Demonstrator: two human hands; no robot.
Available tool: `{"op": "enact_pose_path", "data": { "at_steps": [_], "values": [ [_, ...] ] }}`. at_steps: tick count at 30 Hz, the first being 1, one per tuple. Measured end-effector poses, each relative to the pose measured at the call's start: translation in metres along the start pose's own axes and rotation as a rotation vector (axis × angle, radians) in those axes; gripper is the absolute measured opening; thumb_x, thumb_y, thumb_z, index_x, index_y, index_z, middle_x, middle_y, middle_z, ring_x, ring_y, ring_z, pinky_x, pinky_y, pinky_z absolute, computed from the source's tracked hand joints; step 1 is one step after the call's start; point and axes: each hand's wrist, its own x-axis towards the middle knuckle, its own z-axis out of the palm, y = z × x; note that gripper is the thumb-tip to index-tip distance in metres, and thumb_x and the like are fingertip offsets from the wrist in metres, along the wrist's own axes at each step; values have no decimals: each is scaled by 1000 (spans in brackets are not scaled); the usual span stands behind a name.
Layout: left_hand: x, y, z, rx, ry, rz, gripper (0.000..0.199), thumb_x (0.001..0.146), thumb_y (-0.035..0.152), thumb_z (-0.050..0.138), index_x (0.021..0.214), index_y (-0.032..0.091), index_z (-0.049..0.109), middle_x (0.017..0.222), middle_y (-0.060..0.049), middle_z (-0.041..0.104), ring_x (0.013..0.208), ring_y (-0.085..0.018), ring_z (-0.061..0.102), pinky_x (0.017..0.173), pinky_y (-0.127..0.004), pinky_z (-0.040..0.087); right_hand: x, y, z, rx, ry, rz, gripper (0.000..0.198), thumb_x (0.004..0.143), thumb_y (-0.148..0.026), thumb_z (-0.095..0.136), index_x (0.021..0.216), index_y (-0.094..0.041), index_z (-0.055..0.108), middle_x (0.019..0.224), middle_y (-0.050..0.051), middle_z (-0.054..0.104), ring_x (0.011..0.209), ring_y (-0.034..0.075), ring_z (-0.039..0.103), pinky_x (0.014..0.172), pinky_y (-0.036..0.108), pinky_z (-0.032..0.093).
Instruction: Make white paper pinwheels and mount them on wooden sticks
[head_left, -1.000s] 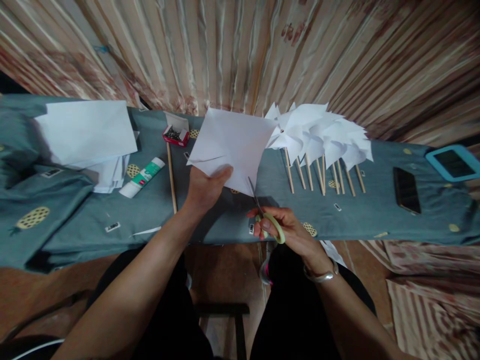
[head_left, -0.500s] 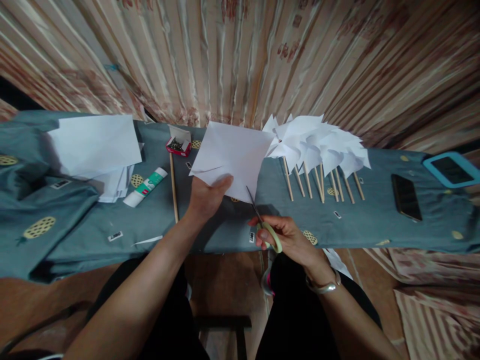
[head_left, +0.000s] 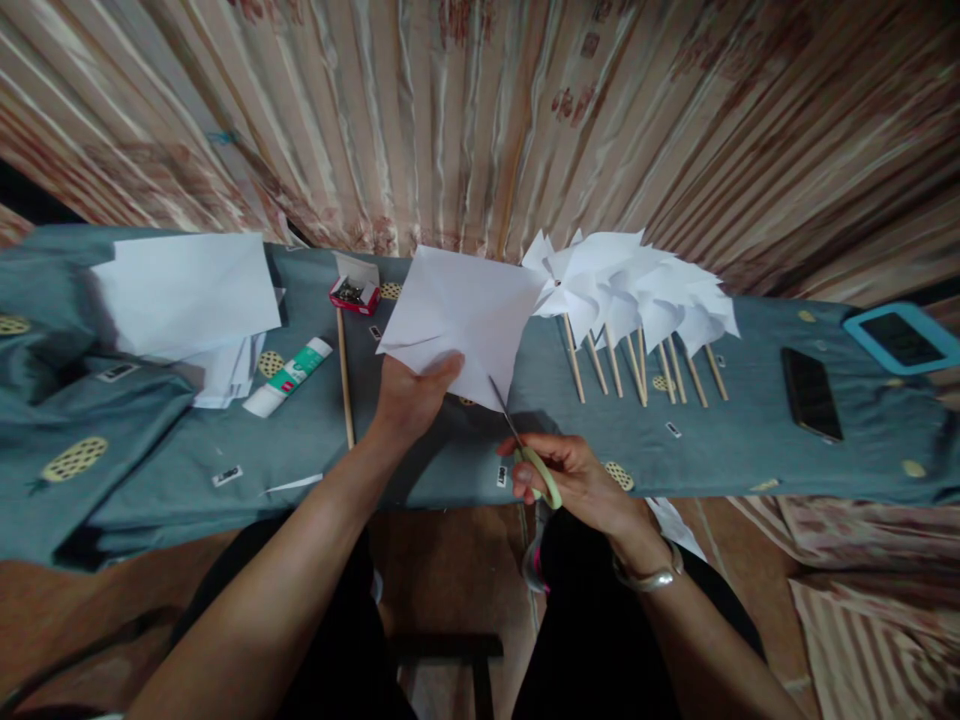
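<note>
My left hand point(head_left: 415, 393) pinches a square sheet of white paper point(head_left: 469, 310) at its near left edge, thumb on top. A slit runs in from the sheet's left corner. In my right hand point(head_left: 566, 470) are scissors point(head_left: 541, 476) with pale green handles. Their blades reach over the sheet's near right corner. To the right, several white paper pinwheels point(head_left: 630, 280) on wooden sticks lie overlapping in a row. Left of the sheet are a wooden stick point(head_left: 345, 380) and an open red box point(head_left: 354, 292) of small metal pins.
A green and white glue stick point(head_left: 288, 377) lies left of the wooden stick, near a stack of white paper point(head_left: 195, 295). A dark phone point(head_left: 812, 394) and a blue-framed tablet point(head_left: 902, 337) lie at the right. A curtain point(head_left: 465, 120) hangs behind the cloth-covered table point(head_left: 739, 440).
Hands, paper and scissors keep nearly the same positions. The scissors' blades look slightly closer together; the whole view has shifted a little.
</note>
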Motion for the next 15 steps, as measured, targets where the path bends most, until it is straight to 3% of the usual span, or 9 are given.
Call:
{"op": "enact_pose_path", "data": {
  "at_steps": [15],
  "values": [
    [-7, 3, 3, -36, -33, -61, 33, 63, 33, 81, 90, 19, 68, 83, -5, 73, 93, -28, 69, 90, -41, 56, 0, 4, -4, -14, 15, -57, 49, 66, -55, 84, 95, -18, 71, 64, -4, 63, 56, 8, 58, 56, 20, 50]
  ]
}}
